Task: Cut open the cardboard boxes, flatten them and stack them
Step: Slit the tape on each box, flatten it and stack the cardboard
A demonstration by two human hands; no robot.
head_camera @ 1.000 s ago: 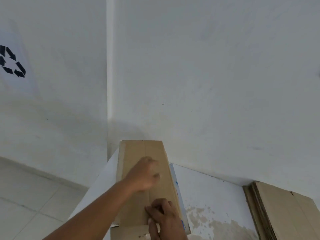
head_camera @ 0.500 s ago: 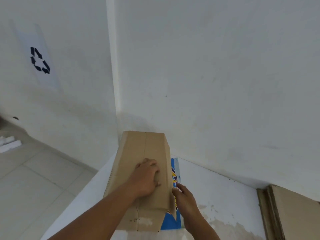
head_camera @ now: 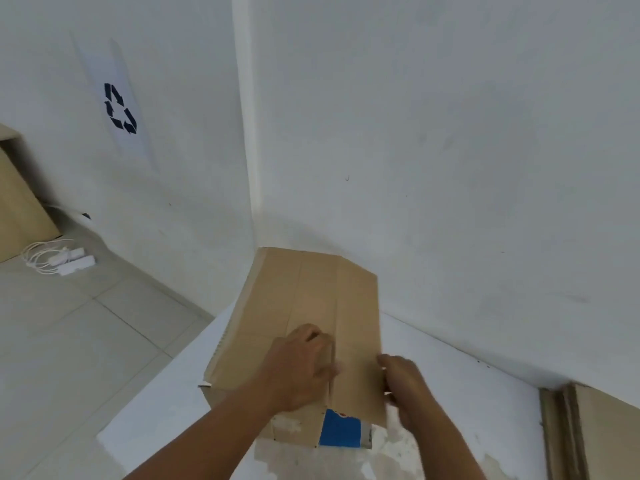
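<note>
Closest to me, my left hand (head_camera: pixel 301 368) lies knuckles-up on the box (head_camera: pixel 304 306), its fingers bent down along the seam that runs the length of the top panel. Whether they hook under a flap edge there or only press on it, I cannot tell from this angle. My right hand (head_camera: pixel 405 386) is just beside it, thumb on top and fingers curled round the box's right edge (a bit smeared, but the pinch on the board reads clearly enough). I take the split as deliberate: one hand pins the middle so the panel cannot spring up, while the other folds or squares the side against it.

The box itself lies nearly flat on the white table (head_camera: pixel 467 393), its long way pointing at the corner of the room. At the near end a blue printed panel (head_camera: pixel 341 429) peeks out from under the brown one, so the layers are not yet lined up. I judge the flattening under way, not finished.

Further right, by the wall, sits a pile of flattened cardboard (head_camera: pixel 588 431), well apart from the box and presumably where this one is headed.

Beyond the table, off to the left, a power strip (head_camera: pixel 74 265) with a coiled white cable lies on the tiled floor. A recycling sign (head_camera: pixel 119 109) hangs on the wall above it.
</note>
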